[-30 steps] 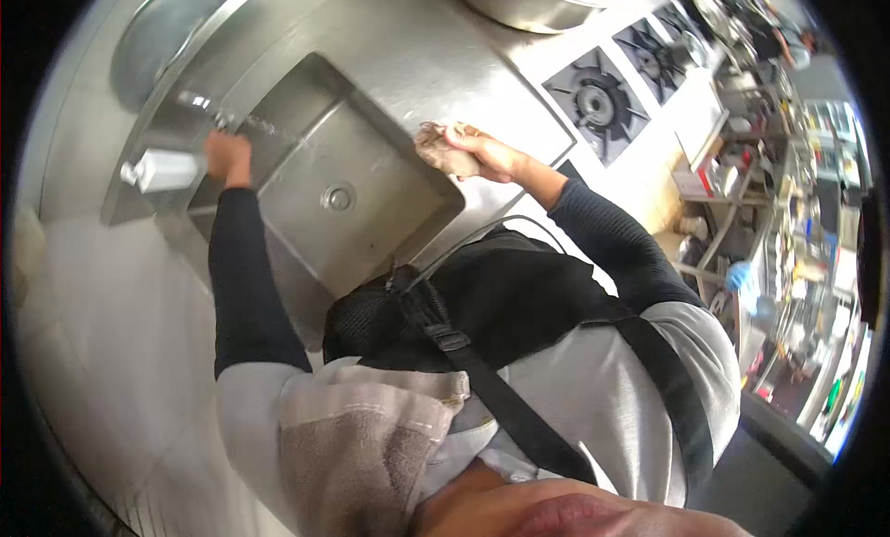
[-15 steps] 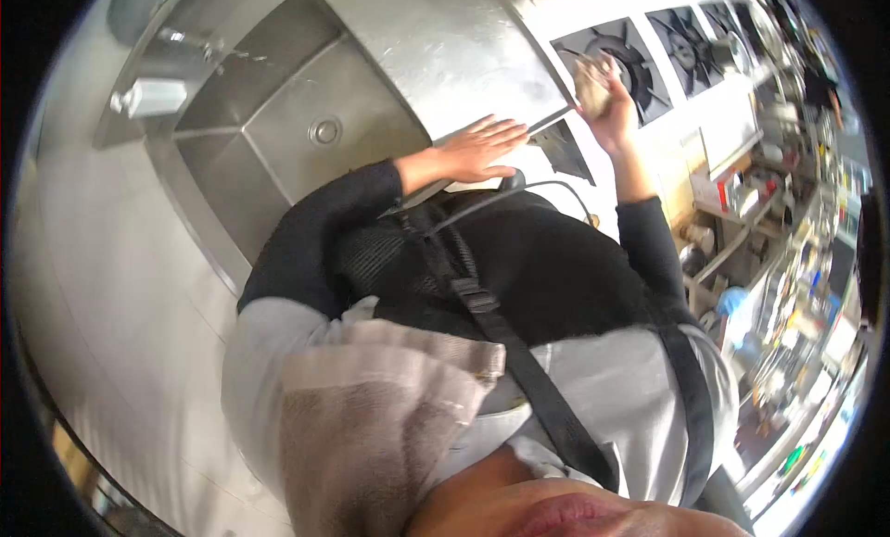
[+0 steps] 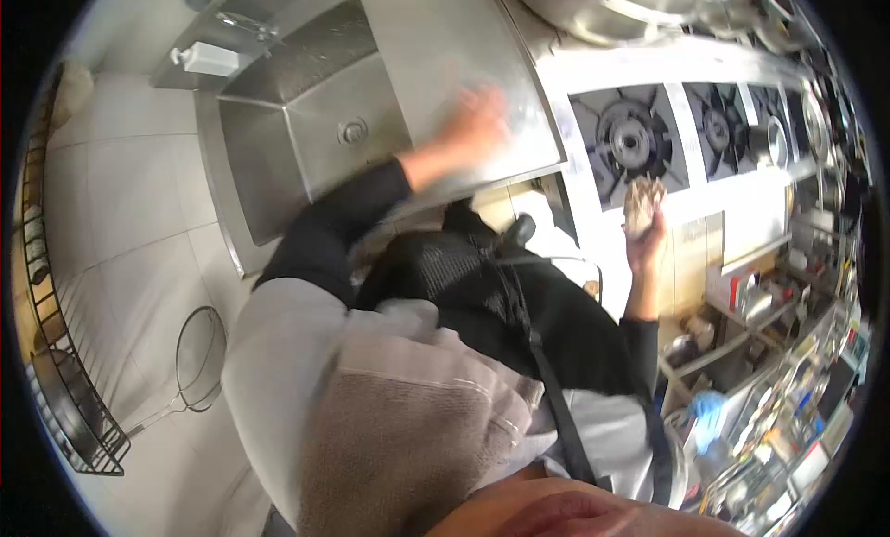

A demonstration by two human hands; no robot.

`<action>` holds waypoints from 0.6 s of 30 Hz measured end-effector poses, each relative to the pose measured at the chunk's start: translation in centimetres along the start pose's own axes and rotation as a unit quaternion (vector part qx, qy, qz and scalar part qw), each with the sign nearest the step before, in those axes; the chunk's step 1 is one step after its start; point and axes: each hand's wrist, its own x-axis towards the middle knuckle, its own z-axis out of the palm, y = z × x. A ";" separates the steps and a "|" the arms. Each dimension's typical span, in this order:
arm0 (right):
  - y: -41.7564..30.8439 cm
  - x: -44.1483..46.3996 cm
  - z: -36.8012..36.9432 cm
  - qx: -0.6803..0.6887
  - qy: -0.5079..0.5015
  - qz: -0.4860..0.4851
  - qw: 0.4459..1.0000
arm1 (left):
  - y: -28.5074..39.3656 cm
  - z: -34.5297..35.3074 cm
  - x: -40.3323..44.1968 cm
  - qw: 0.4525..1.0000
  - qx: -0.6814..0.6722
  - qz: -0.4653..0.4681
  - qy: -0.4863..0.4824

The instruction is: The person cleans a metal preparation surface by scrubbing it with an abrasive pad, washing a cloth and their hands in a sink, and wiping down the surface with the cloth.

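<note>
My left hand (image 3: 471,127) is over the steel counter (image 3: 445,46) to the right of the sink. Motion smears its fingers, so their shape does not show, and I cannot tell whether it touches the metal. In my right hand (image 3: 646,245) is a crumpled beige-brown cloth (image 3: 642,206), with the fingers closed round it. That hand is in front of the stove's nearest burner (image 3: 632,140), by the stove's front edge.
A steel sink (image 3: 315,101) with a faucet (image 3: 250,25) lies left of the counter. Large steel pots (image 3: 630,9) stand behind the stove. Crowded shelves (image 3: 742,333) line the right side. At left are a wire rack (image 3: 69,370) and a round strainer (image 3: 201,359).
My left hand has moved from the counter's front edge farther over the counter, now blurred. My right hand with the cloth is now lower in view, nearer the stove's front. The view has shifted.
</note>
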 end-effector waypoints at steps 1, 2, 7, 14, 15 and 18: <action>0.2 0.8 0.0 0.002 -0.009 -0.002 1.000 | 5.4 -2.4 1.2 0.986 -0.020 -0.023 -0.161; -0.1 0.7 1.3 -0.005 0.010 -0.001 1.000 | 7.2 -1.9 1.4 0.978 -0.081 0.028 -0.189; 0.0 -1.1 5.2 -0.038 0.057 0.028 0.997 | -7.4 -2.1 10.9 1.000 -0.014 0.004 -0.021; 2.2 -1.0 11.1 -0.037 0.026 0.042 0.998 | -38.5 -8.4 8.7 0.950 0.114 -0.210 0.203; 2.0 -1.0 12.1 -0.067 0.057 0.042 0.995 | -37.9 -10.1 5.0 0.943 0.106 -0.241 0.201; 0.5 -0.6 16.8 -0.096 -0.003 -0.024 0.995 | -37.8 -9.2 -6.5 0.946 0.143 -0.265 0.117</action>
